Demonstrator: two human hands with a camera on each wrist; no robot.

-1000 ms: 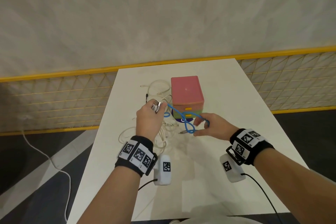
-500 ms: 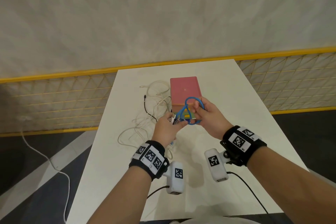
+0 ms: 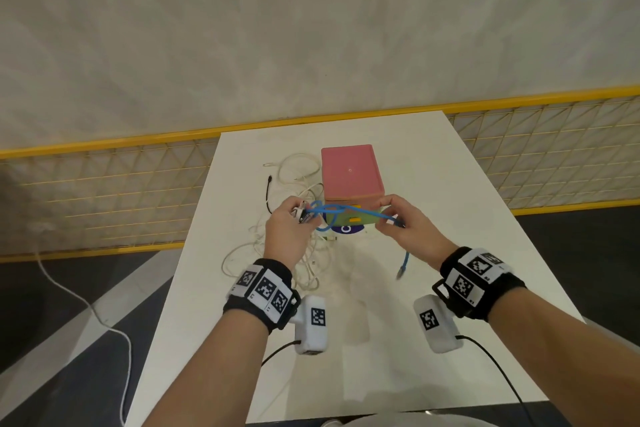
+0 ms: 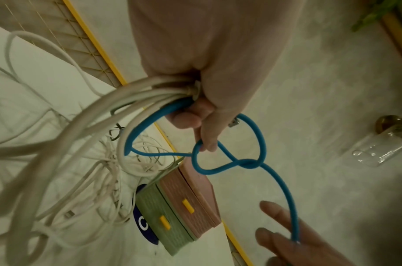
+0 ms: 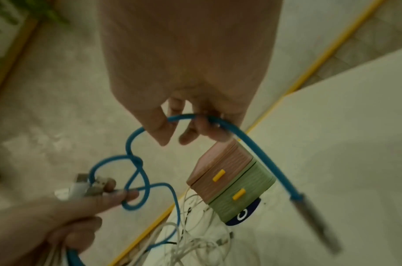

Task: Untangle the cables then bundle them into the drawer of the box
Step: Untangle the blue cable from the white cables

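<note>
Head view: left hand grips the white cables' plugs and knotted blue braided cable; right hand pinches its other end above the pink-and-green drawer box.

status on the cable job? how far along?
Early. Done: nothing stowed; both drawers of the box look shut. In hand: the left hand grips the white cables and one end of the blue cable; the right hand holds the other end, and a knot sits between them. Left: clear that knot, sort the white tangle on the table, bundle, stow.
</note>
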